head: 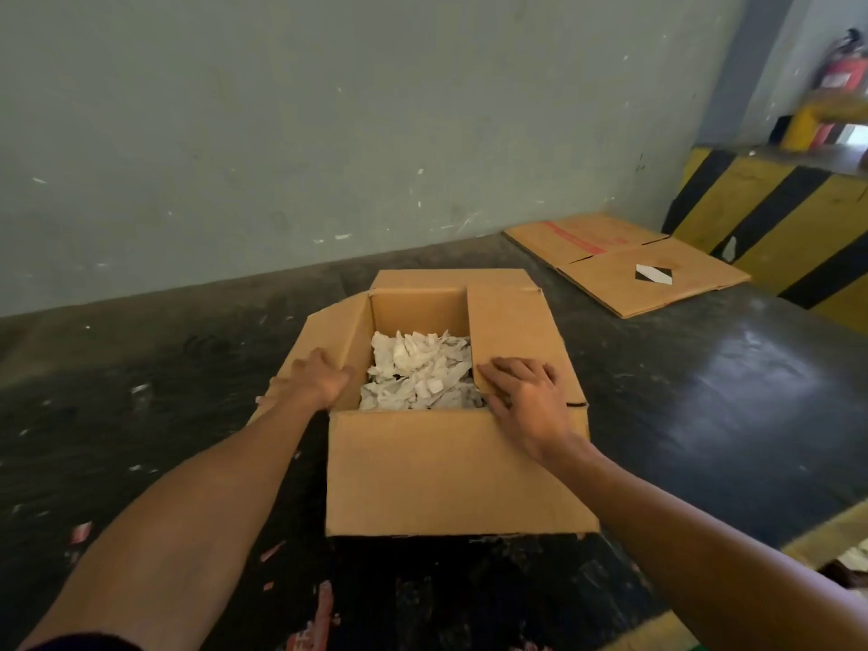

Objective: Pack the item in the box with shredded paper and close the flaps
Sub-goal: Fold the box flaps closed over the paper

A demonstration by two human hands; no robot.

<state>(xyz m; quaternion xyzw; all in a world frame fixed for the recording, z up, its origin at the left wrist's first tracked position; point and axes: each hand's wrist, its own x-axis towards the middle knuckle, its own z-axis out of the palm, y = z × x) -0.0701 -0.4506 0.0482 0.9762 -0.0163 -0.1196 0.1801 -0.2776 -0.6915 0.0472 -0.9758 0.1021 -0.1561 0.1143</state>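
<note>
Gripping the outward-leaning left flap (329,335) in the left hand (319,378), pressing the right hand (521,397) flat and spread on the lowered right flap (512,331), across shredded paper (418,368) filling the cardboard box (446,472), hiding the item.

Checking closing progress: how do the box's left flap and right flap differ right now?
The left flap leans outward, gripped at its edge by the left hand; the right flap is folded in over the shredded paper, the right hand flat on it. Both are plain brown cardboard.
</note>
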